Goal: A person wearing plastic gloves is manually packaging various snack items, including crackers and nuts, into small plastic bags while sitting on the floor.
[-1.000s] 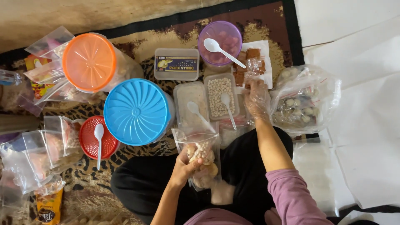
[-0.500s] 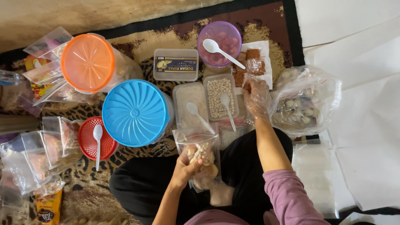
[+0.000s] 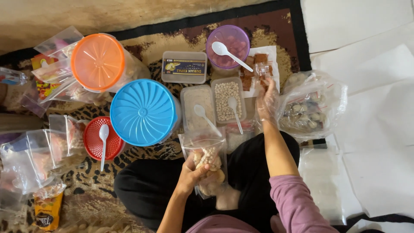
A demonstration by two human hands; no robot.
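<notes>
My left hand [image 3: 192,172] grips a clear zip bag [image 3: 207,157] with pale round snacks inside, held upright over my lap. My right hand [image 3: 267,99], in a thin plastic glove, reaches out to the brown square pieces [image 3: 258,69] lying on white paper, its fingertips on one wrapped piece. Beside it sit a rectangular tub of small white balls [image 3: 227,100] with a white spoon and a tub of pale powder [image 3: 196,108] with another spoon.
A blue lid [image 3: 144,112] and an orange lid [image 3: 98,61] cap big jars at left. A purple bowl [image 3: 227,41], a labelled box [image 3: 184,67], a red cup [image 3: 101,140], several clear bags [image 3: 30,157] and a large filled bag [image 3: 310,108] lie around on the patterned rug.
My right hand has moved forward from beside the tubs to the brown pieces on the paper. The left hand keeps the bag still.
</notes>
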